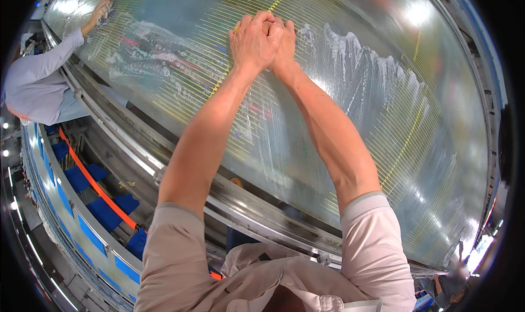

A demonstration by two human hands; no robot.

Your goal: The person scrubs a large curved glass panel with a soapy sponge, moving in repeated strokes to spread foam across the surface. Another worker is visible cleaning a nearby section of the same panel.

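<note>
Both my arms stretch forward over a large, flat, grey-green panel [298,164] patterned with rows of fine yellow lines. Side by side and partly overlapping, my left hand [252,42] and my right hand [283,41] press down on it at the far middle. Their fingers are curled closed. Whatever lies under them is hidden, apart from a small yellowish hint at the left fingertips. White foamy streaks [350,49] run down the panel to the right of my hands, and a broader whitish smear [158,46] with pink marks spreads to the left.
A person's sleeve [44,63] reaches in at far left, their hand [101,11] on the panel with a whitish wad. A metal rail [240,202] runs along the near edge. Below left are an orange strap [98,186] and blue pieces [112,211]. Another person [451,284] is at lower right.
</note>
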